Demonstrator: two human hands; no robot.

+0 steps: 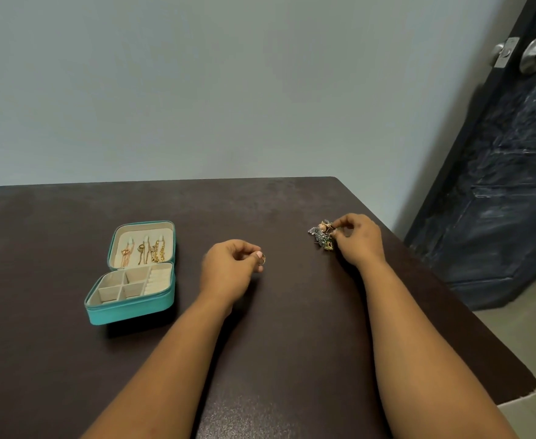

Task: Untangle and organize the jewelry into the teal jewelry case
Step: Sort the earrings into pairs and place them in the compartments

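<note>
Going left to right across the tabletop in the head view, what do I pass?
Open teal jewelry case with chains hung in its lid → left hand pinching a small gold ring → tangled jewelry pile → right hand picking at that pile.

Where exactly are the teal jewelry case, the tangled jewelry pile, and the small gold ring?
teal jewelry case (127, 313): head view, on its front wall.
tangled jewelry pile (321, 237): head view, on its middle.
small gold ring (262, 259): head view, on the band beside the left thumb.
</note>
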